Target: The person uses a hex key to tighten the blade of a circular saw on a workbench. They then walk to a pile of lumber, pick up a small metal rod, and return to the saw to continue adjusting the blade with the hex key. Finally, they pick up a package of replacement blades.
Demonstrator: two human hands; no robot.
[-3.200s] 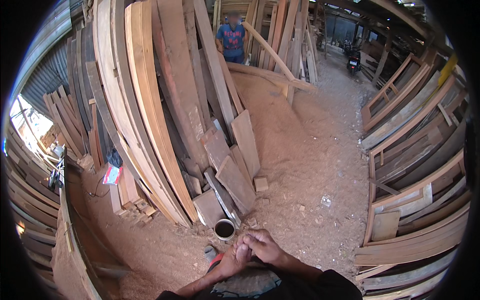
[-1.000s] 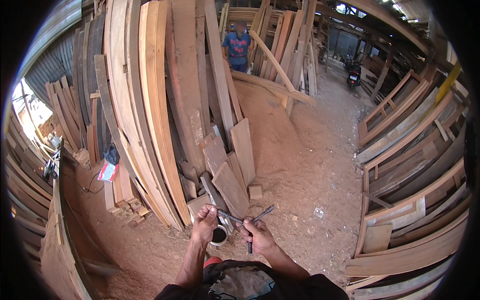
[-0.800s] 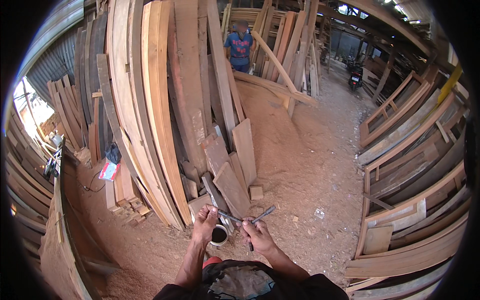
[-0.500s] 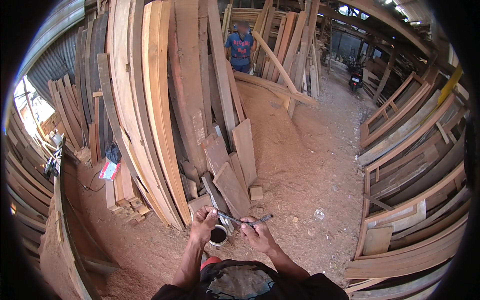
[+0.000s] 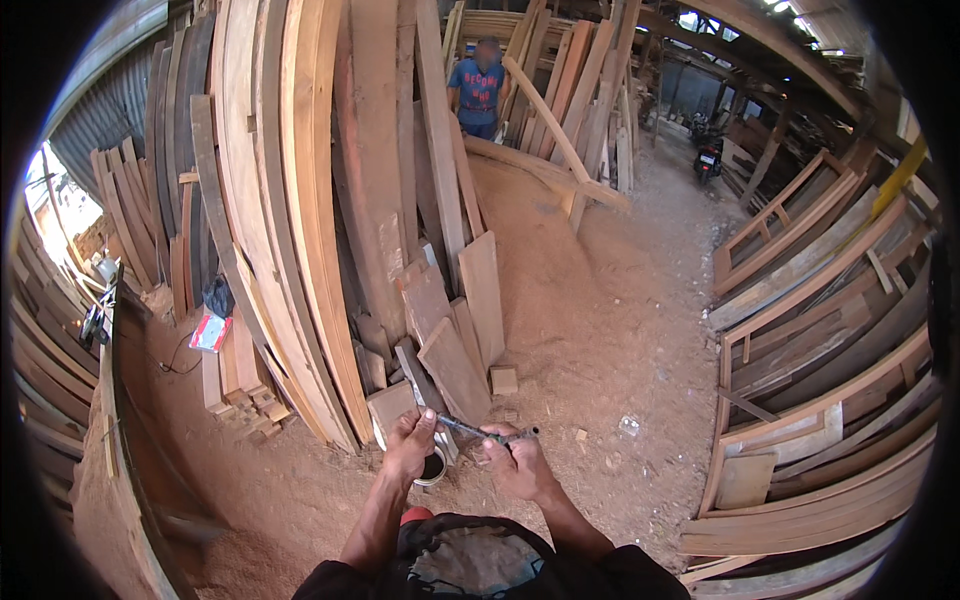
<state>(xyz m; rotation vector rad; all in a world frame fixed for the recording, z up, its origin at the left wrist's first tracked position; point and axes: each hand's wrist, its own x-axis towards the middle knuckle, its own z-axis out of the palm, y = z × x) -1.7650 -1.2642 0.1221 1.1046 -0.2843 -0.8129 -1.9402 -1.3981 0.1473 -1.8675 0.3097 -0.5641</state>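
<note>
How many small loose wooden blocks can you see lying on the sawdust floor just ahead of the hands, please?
1: a small square pale wooden block beside the leaning short boards. Others may be hidden among them.

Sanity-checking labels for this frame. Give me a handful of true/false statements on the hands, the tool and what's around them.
1. Both hands grip one slim dark tool. True: the left hand holds one end of the slim dark tool and the right hand holds the other.
2. The tool lies on the ground. False: it is held up between the hands.
3. A small round can sits just under the left hand. True: the small round can shows on the sawdust floor.
4. The planks at left lie flat in a stack. False: the tall planks stand leaning, nearly upright.
5. Nobody else is in view. False: a person in a blue shirt stands at the far end.
</note>
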